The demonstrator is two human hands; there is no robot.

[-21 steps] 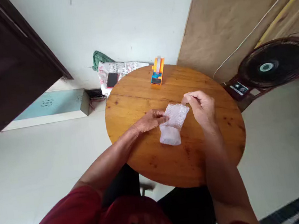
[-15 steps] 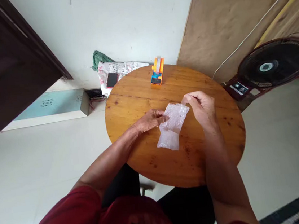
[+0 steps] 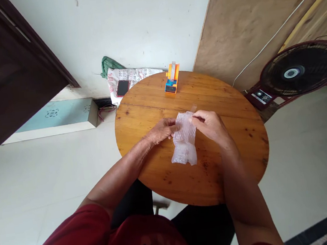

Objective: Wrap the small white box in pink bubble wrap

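Observation:
A whitish bundle of bubble wrap [image 3: 184,138] is held over the middle of the round wooden table, its lower end loose and crumpled. My left hand [image 3: 166,130] is closed on its left edge, thumb on top. At the upper right edge, my right hand [image 3: 208,123] has thumb and forefinger pinched against the plastic. What looks like a short strip of clear tape [image 3: 194,108] sticks out past the top corner. Whether anything lies inside the wrap cannot be made out. Farther back stands an orange and blue tape dispenser [image 3: 172,77] with a roll of clear tape.
The round table [image 3: 154,171] is in front of my lap. Behind its left rim, a dark phone [image 3: 122,88] lies on a printed white sack [image 3: 139,74]. A fan [image 3: 294,72] is at the right, and a pale blue box [image 3: 55,116] lies on the floor at left.
My right hand has moved left and slightly down, onto the wrap's upper right edge. The wrap's top has shifted left, and the clear strip now shows. My left hand has shifted slightly left.

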